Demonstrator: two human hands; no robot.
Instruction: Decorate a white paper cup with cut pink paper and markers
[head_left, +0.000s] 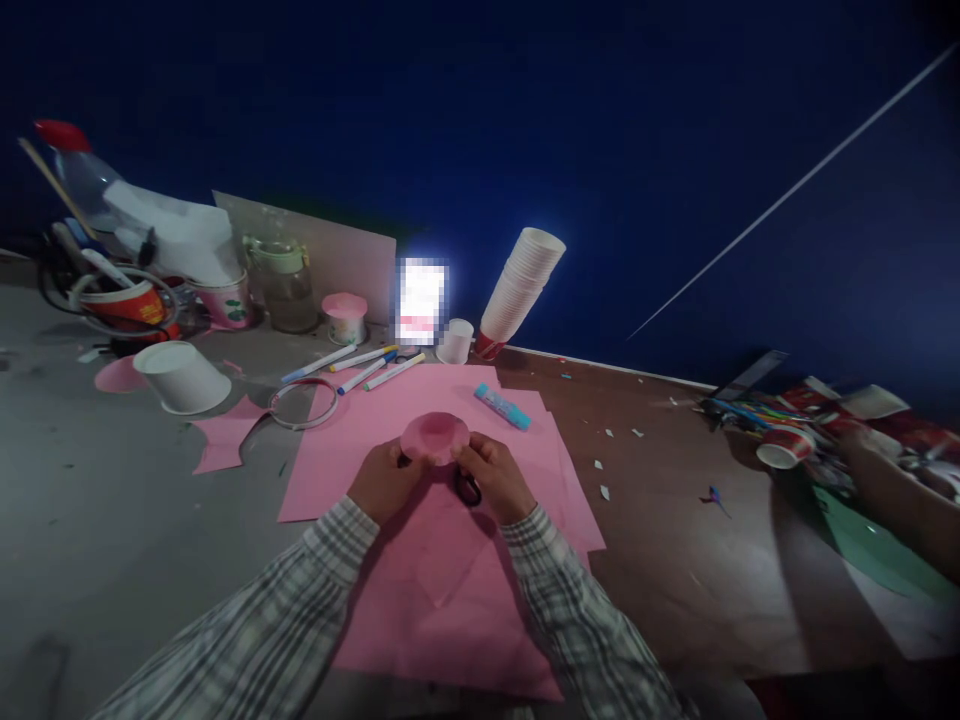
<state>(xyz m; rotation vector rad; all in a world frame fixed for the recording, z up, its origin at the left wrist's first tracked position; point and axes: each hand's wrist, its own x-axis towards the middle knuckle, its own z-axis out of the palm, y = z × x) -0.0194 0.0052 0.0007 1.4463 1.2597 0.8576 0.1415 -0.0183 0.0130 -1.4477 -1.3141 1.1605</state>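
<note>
Disc of pink paper (435, 436) pinched at two edges

The left hand (386, 482) grips the near left edge, the right hand (496, 480) the near right edge, holding it over pink sheets (480, 650) on the tabletop (660, 560). Cutting and dishing look done on this piece; a black loop (468, 489) by the right hand may be scissors, though blur leaves that unsure. Judged against the pink-topped cup (346, 325), joining seems still to do: no cup shows beneath, and the glue stick (502, 406) lies apart.
</note>
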